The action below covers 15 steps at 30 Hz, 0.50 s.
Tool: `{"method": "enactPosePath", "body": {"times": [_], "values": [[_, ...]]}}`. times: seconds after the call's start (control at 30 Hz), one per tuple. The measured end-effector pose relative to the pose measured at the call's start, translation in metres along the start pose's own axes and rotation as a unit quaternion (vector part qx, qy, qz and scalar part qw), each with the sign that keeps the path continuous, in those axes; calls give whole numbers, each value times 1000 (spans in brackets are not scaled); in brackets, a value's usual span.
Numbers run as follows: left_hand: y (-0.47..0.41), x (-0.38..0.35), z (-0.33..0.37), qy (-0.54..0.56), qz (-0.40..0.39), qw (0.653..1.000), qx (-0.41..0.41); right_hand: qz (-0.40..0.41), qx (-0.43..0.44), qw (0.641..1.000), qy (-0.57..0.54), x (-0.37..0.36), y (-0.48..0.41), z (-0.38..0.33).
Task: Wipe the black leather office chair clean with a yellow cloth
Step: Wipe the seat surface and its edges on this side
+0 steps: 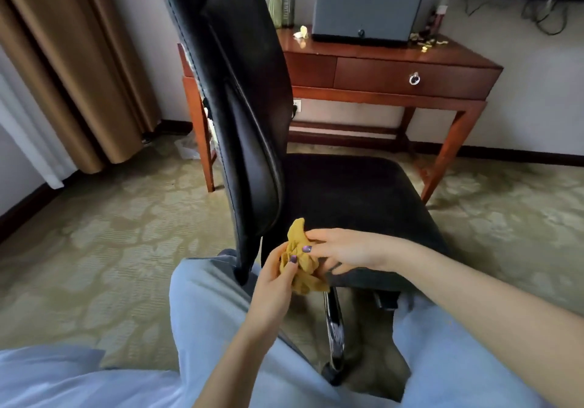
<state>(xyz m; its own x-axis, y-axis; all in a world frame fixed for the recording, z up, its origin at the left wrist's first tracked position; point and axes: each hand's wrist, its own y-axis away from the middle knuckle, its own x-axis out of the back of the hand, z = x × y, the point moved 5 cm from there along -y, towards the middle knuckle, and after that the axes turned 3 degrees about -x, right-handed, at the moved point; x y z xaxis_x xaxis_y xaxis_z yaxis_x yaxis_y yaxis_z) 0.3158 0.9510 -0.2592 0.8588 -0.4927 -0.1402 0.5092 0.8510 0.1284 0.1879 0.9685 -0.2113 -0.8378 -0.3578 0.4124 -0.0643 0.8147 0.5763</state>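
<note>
cloth (304, 267): crumpled, long axis roughly upright, tip pointing up, just before the seat's near edge
left hand (276, 278): thumb and fingers pinch its lower left
right hand (343, 249): fingers curl round its right side
chair (249, 98): backrest top cut off, base partly hidden by knees

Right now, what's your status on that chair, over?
Left grip and right grip both hold cloth, bunched up. Chair right ahead, seat bare. Nothing in the way.
</note>
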Motion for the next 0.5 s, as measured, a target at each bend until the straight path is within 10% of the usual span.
{"method": "enactPosePath", "body": {"times": [0.23,0.5], "values": [[-18,2,-21,56,-30,996,66,28,-11,995,92,38,-32,31],[-51,-21,-40,57,-72,988,121,-54,-31,972,-227,26,-50,96]]}}
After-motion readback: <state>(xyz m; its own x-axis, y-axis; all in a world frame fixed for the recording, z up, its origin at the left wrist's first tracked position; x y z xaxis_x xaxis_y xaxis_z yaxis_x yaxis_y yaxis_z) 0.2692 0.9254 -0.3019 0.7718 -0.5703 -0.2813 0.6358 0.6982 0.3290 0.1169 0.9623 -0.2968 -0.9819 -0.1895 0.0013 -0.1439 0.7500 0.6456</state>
